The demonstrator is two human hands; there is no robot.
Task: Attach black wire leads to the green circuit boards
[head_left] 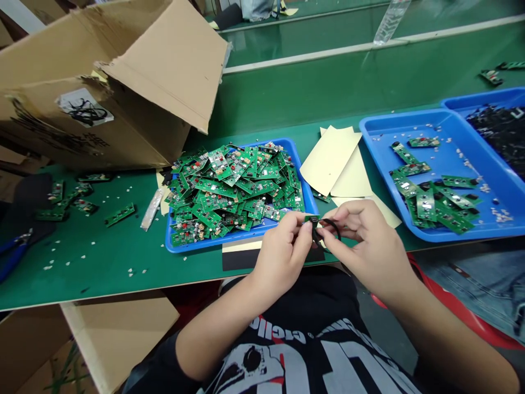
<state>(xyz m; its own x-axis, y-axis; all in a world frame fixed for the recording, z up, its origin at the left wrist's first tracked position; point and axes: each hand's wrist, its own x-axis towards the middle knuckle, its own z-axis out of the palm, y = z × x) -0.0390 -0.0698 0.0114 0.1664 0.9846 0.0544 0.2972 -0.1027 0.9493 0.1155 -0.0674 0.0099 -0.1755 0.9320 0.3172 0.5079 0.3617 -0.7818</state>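
Between my two hands is a small green circuit board (311, 218), mostly covered by fingers. My left hand (283, 249) pinches the board near the front edge of the bench. A thin black loop (337, 227), like a cable or a band, curves out beside the board. My right hand (365, 235) has its thumb and fingers closed on this black loop, close to the left fingertips. Just behind my left hand stands a blue tray (241, 236) heaped with green circuit boards (229, 191).
A second blue tray (430, 236) at right holds several boards; another tray (463, 101) with black parts adjoins it. Yellowish paper sheets (331, 158) lie between. An open cardboard box (135, 131) stands back left. Blue-handled pliers (14, 249) and loose boards (120, 215) lie at left.
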